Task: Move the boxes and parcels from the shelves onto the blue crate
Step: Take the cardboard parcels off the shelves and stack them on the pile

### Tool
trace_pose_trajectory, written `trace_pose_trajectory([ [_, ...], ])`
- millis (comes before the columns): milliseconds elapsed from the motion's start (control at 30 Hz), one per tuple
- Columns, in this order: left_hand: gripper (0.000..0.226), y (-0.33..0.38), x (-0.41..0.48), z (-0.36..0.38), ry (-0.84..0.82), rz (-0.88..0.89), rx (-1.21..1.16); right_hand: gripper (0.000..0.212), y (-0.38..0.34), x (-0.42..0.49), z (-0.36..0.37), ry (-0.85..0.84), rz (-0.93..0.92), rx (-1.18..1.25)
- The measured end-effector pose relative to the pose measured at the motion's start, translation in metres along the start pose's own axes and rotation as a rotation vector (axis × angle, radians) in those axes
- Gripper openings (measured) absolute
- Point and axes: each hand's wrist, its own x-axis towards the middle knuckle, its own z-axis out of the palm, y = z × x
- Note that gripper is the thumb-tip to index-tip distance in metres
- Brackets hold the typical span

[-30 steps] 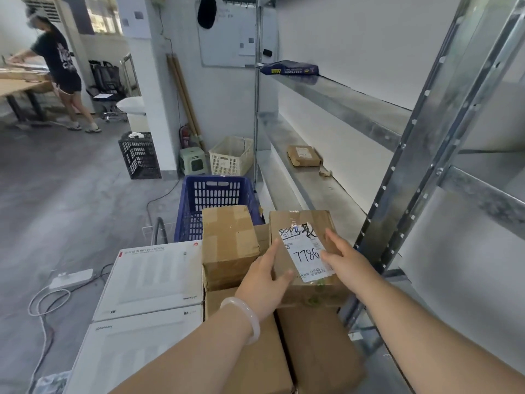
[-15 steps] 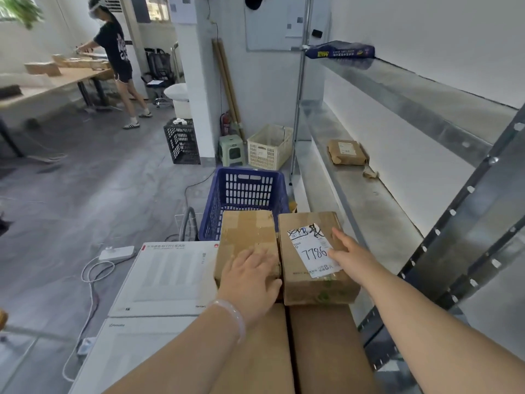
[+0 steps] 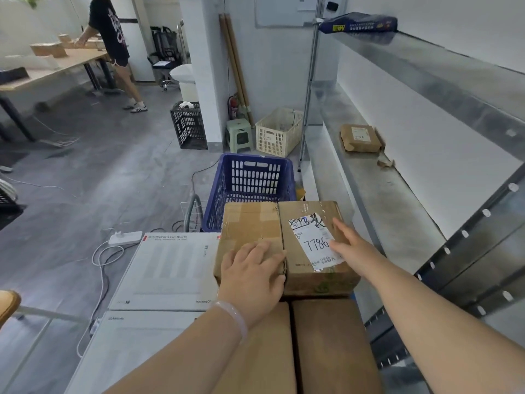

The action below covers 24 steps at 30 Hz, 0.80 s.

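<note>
Left hand is laid flat, fingers relaxed, on plain box. Right hand, fingers extended, is rested on labelled box. Both released.

One blue crate, two white boxes

I see the left box touching the right box, with the crate behind both. A parcel lies on the shelf at right.

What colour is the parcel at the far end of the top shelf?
The parcel is dark blue with a yellow mark; head view.
</note>
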Motion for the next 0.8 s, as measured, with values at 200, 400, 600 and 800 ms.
trace_pose_trajectory([
  [200,0.056,0.0,0.0,0.005,-0.063,0.031,0.044,0.067,0.007,0.0,0.004,0.079,-0.079,-0.129],
  [400,0.059,0.0,-0.002,0.004,-0.078,0.036,0.036,0.069,0.013,-0.011,0.011,0.15,-0.118,-0.3],
  [600,0.062,0.009,-0.009,-0.004,-0.073,0.07,0.032,0.083,0.017,-0.059,0.012,0.174,-0.132,-0.453],
  [800,0.064,0.036,-0.023,-0.009,-0.054,0.19,0.026,0.088,0.02,-0.122,0.015,0.236,-0.149,-0.544],
])
